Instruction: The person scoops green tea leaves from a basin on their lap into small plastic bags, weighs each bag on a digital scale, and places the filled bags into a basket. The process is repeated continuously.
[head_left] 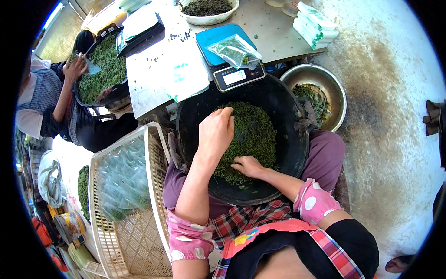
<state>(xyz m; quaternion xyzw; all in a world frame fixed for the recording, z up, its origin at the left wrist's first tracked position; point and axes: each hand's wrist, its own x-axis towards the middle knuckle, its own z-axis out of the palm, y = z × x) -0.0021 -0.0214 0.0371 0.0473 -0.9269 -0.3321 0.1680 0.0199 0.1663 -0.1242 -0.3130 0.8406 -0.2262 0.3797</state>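
A wide black tub (pixel 197 107) sits between my knees, with a heap of small green peppercorn-like berries (pixel 255 132) in it. Over the left part of the heap is my left hand (pixel 216 132), its fingers curled closed; what they hold, if anything, is hidden. My right hand (pixel 248 166) is lower down at the near side of the heap, fingers bent into the berries and partly covered by them. Just beyond the tub, at the table edge, stands a digital scale (pixel 237 78) with a blue pan (pixel 211 39). On it lies a clear plastic bag (pixel 234 50) with some green berries inside.
Flat plastic bags (pixel 186 76) lie left of the scale, more (pixel 316 25) at the table's right corner. A cream plastic basket (pixel 134 246) of filled bags (pixel 123 174) stands at left, a metal basin (pixel 341 100) at right. Another person's hand (pixel 74 69) works at a berry tub (pixel 104 65).
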